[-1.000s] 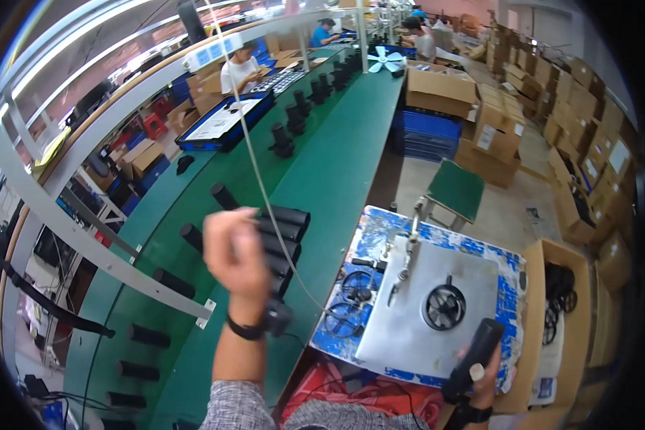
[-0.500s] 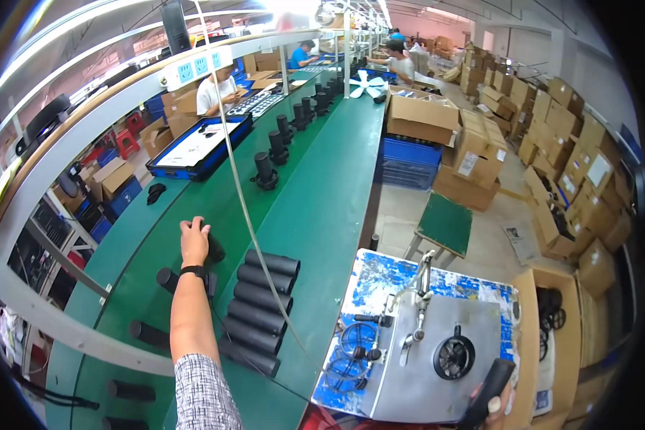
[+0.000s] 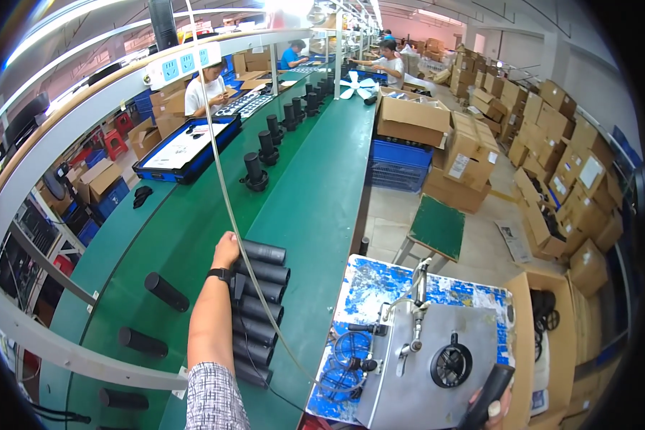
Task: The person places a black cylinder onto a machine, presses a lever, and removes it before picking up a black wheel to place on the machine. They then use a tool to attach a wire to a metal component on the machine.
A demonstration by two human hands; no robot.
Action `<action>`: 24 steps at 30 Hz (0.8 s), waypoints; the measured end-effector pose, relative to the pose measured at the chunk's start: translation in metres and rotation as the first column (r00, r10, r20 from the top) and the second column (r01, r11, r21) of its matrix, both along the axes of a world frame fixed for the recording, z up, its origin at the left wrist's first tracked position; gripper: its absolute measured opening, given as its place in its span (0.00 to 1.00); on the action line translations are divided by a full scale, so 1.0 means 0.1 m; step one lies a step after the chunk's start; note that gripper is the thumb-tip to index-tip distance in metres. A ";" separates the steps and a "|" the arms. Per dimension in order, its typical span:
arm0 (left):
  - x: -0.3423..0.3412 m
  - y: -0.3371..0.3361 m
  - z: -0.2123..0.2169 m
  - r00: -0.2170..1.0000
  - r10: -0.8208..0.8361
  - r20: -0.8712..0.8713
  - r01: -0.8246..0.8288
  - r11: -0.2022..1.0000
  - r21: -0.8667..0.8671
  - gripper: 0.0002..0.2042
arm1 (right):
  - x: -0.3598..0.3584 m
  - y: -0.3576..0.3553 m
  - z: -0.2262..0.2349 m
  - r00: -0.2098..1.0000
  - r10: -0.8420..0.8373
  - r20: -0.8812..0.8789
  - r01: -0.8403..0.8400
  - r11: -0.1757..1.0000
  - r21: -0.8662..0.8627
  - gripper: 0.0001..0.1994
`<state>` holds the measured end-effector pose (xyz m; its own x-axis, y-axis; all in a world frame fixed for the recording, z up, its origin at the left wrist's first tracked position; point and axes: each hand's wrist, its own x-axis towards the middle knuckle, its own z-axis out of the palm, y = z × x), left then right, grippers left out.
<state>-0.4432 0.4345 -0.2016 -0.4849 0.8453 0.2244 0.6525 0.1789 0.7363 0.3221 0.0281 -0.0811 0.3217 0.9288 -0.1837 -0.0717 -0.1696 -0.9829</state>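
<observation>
My left hand (image 3: 226, 251) is closed round the left end of a black tube (image 3: 266, 251), the farthest in a row of several black tubes (image 3: 254, 309) lying side by side on the green bench. In my right hand (image 3: 503, 410), at the lower right, is another black tube (image 3: 493, 390), held tilted. The sheet-metal plate (image 3: 426, 383) beside it carries a round black spoked part (image 3: 452, 364) with a small handle-like tab. Much of the right hand is hidden behind its tube.
More tubes (image 3: 166, 291) lie on the green conveyor (image 3: 215, 208), and black tube assemblies (image 3: 254, 172) stand farther along it. A pale hose (image 3: 224, 168) hangs across the view. A metal clamp (image 3: 417, 322) stands on the blue-white worktable (image 3: 365, 279). Co-workers sit farther back.
My left hand has moved right and slightly nearer, bringing a tube from the conveyor to the far end of the row. My right hand still holds its tube.
</observation>
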 end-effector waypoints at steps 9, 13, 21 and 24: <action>0.38 -1.37 1.32 0.511 0.230 -0.828 -0.556 0.823 -0.114 0.21 | 0.71 -0.16 -0.73 0.985 0.132 -0.114 -0.119 0.986 0.114 0.29; -0.12 -1.82 1.27 0.684 0.278 -0.674 -0.590 0.754 -0.287 0.23 | 0.50 -0.12 -0.54 0.985 0.159 0.073 -0.167 0.977 0.129 0.30; 0.60 -2.88 1.57 0.729 0.424 -0.538 -0.364 0.905 0.219 0.24 | 0.08 0.00 -0.37 0.973 0.169 0.160 -0.213 0.925 0.316 0.49; 1.06 -3.53 1.63 0.880 0.422 -0.217 -0.302 0.852 0.428 0.18 | 0.08 -0.02 -0.24 0.978 0.168 0.125 -0.201 0.923 0.329 0.50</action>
